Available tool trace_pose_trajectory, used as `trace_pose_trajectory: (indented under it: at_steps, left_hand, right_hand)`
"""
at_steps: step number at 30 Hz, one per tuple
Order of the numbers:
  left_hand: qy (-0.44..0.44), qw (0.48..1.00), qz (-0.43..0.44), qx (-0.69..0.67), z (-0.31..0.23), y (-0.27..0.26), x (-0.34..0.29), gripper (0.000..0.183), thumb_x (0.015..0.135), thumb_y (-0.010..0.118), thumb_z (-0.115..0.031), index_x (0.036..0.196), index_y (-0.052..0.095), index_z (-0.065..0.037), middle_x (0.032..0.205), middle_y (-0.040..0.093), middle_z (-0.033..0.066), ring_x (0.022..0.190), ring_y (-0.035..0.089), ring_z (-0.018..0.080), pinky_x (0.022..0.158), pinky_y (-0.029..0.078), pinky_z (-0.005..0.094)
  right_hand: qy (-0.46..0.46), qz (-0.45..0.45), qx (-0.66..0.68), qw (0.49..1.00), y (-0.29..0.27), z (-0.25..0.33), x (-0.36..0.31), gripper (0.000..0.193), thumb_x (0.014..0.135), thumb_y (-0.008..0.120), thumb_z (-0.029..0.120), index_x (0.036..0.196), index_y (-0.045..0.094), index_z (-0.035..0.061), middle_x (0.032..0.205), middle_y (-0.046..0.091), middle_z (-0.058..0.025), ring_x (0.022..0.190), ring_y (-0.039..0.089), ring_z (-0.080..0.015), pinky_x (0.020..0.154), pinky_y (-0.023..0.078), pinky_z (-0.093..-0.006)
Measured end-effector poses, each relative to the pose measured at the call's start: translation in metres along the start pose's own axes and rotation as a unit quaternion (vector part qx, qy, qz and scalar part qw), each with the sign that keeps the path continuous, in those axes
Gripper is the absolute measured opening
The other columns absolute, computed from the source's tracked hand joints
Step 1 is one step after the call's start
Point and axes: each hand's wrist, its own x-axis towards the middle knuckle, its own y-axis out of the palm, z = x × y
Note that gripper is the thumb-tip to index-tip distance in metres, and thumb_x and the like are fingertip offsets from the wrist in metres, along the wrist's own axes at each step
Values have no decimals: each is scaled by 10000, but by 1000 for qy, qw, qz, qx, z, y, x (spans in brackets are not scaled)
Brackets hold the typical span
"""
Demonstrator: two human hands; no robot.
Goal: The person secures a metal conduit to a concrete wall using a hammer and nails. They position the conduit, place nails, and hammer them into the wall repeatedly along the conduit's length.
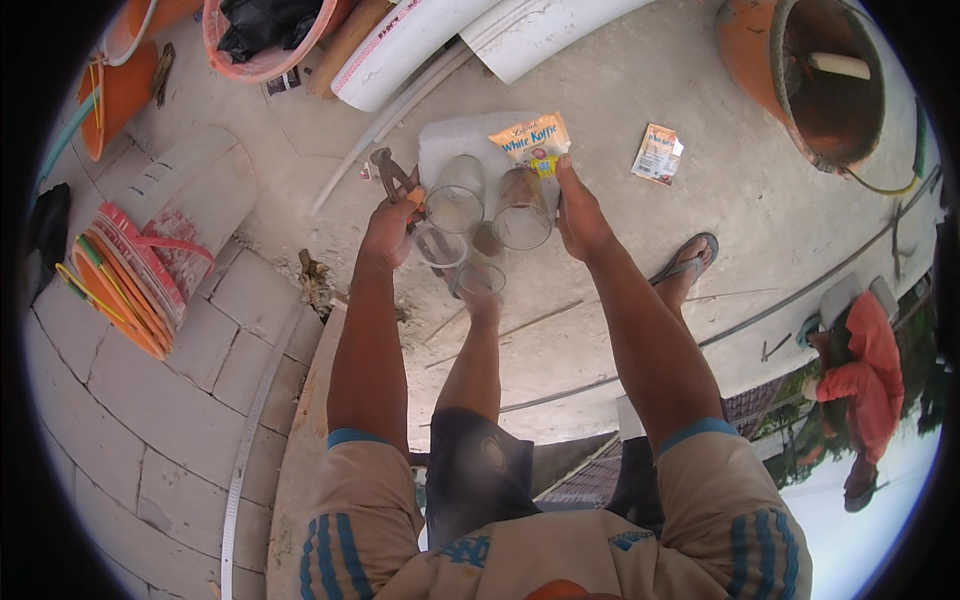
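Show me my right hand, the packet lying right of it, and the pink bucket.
Right hand (585, 217), head view: middle of the hand.
Packet (657, 155), head view: centre of its upper face.
Pink bucket (250, 72), head view: lower part of its rim.

Our right hand (585, 220) at centre with most fingers hidden, a pale tray (440, 143) partly covered by glasses (523, 225), white pipes (545, 35) and a pink bucket (238, 70) cut off along the top edge, a person (872, 370) at far right too small for us to read.
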Motion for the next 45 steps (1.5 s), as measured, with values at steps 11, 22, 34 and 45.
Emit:
trace_pose_trajectory:
  at_steps: [11,22,34,45]
  left_hand:
    - [-4,996,79,-37,115,217,-47,552,949,575,-189,1468,409,-100,983,483,-37,884,439,102,845,386,282]
    - [-39,989,98,-107,195,516,-16,261,918,627,-208,1142,600,-77,917,515,-3,861,440,123,817,362,282]
    - [21,975,100,-199,189,638,32,339,940,591,-148,1266,530,-80,962,498,9,873,461,140,843,394,310]
    - [-13,987,135,-82,189,574,14,529,999,485,-190,1496,318,-121,1272,528,151,1168,539,289,931,441,444]
  right_hand:
    - [51,-116,63,990,-172,95,-138,700,997,373,567,1423,388,13,1349,514,-126,1212,516,-203,1023,400,-344]
    - [44,-207,-85,974,-398,278,-209,796,932,431,666,1317,496,-28,1201,609,-149,1050,622,-214,910,490,-325]
    - [12,-225,-229,947,-516,353,-142,902,772,538,799,1172,642,-3,1085,654,-164,1052,590,-250,965,414,-371]
    - [-129,-405,-224,877,-542,343,-169,870,904,434,674,1447,390,-4,1406,489,-209,1336,420,-320,1107,293,-435]
